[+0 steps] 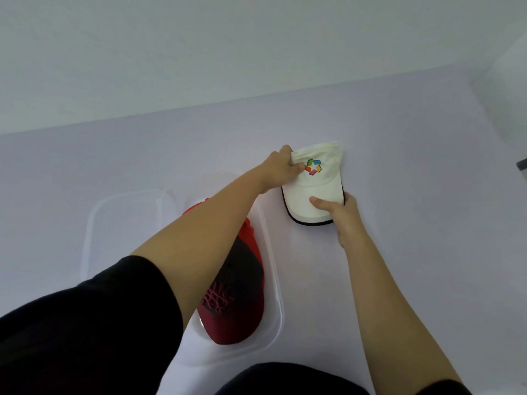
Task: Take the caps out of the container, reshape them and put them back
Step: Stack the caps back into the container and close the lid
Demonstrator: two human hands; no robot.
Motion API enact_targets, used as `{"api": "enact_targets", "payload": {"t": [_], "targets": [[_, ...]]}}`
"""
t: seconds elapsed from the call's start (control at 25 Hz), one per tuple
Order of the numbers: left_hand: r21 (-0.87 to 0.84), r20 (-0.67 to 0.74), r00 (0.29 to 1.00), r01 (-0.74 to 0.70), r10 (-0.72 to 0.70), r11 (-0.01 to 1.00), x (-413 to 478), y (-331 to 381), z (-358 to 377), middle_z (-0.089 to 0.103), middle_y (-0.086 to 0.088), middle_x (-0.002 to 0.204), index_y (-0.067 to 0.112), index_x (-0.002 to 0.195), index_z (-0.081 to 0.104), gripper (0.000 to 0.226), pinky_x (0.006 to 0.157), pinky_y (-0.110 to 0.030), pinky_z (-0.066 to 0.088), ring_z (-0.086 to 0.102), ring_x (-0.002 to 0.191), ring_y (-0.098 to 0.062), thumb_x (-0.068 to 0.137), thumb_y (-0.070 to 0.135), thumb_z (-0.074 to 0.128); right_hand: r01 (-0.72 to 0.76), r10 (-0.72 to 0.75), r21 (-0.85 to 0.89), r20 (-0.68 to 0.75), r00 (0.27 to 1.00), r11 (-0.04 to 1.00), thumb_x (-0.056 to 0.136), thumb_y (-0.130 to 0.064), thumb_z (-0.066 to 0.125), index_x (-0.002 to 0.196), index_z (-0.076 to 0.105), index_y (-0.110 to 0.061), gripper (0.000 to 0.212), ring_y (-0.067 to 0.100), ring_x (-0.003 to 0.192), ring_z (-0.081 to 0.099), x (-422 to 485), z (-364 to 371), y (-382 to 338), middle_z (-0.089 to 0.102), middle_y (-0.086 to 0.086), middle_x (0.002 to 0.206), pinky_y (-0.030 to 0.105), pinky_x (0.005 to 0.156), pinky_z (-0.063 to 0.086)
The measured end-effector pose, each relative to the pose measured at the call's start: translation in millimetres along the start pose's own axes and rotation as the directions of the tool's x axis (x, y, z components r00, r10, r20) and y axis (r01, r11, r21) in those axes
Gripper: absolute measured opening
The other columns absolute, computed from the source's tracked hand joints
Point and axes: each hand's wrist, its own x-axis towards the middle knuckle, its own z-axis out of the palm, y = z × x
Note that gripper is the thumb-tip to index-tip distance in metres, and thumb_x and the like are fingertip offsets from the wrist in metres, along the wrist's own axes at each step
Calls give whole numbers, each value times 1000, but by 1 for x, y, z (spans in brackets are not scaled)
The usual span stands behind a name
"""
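A white cap (309, 192) with a multicoloured logo and a black-edged brim lies on the pale table, to the right of the container. My left hand (281, 171) pinches the cap's crown at its left side. My right hand (339, 212) grips the brim, thumb on top. A red and black cap (236, 292) lies inside the clear plastic container (275, 289), partly hidden under my left forearm.
The container's clear lid (125, 223) lies flat on the table just left of the container. A white wall rises behind the table's far edge. A white object with a dark part (522, 163) shows at the right edge.
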Motion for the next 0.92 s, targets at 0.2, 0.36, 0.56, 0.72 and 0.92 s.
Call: {"api": "enact_targets", "payload": {"t": [0.2, 0.36, 0.56, 0.72, 0.92], "targets": [[18, 38, 997, -67, 67, 998, -28, 14, -11, 53, -18, 124, 10, 110, 40, 30, 95, -49, 47, 53, 103, -26, 94, 33, 51, -9, -18, 283, 94, 995, 959, 70, -19, 78, 134, 33, -34, 79, 15, 110, 54, -42, -4, -1, 53, -11, 127, 37, 78, 51], [58, 30, 992, -122, 120, 991, -58, 28, -20, 52, -15, 123, 15, 108, 40, 27, 92, -47, 49, 51, 101, -24, 94, 35, 51, 3, -92, 449, 177, 980, 894, 69, -9, 71, 137, 35, -28, 79, 25, 118, 54, -63, -6, -3, 50, 2, 136, 42, 76, 55], [-211, -6, 988, -153, 155, 965, -102, 37, -46, 50, 2, 121, 24, 114, 45, 36, 89, -57, 48, 48, 119, -26, 87, 37, 64, 71, -241, 539, 251, 938, 839, 76, -1, 64, 141, 32, -19, 75, 29, 121, 52, -90, 4, -29, 46, 10, 141, 41, 75, 56], [-511, 33, 986, -124, 163, 851, -132, 27, -71, 56, 4, 124, 34, 127, 48, 48, 78, -69, 48, 52, 116, -30, 83, 36, 68, 117, -356, 541, 363, 861, 833, 78, -5, 62, 141, 35, -17, 69, 31, 125, 51, -112, 33, -47, 48, 11, 141, 40, 79, 55], [-605, -50, 972, -212, 229, 767, -159, -4, -112, 61, -4, 122, 24, 124, 57, 47, 69, -61, 53, 57, 113, -33, 78, 22, 68, 172, -354, 410, 424, 834, 895, 76, -13, 75, 142, 31, -22, 80, 26, 126, 51, -130, 73, -51, 47, 6, 141, 42, 92, 52]]}}
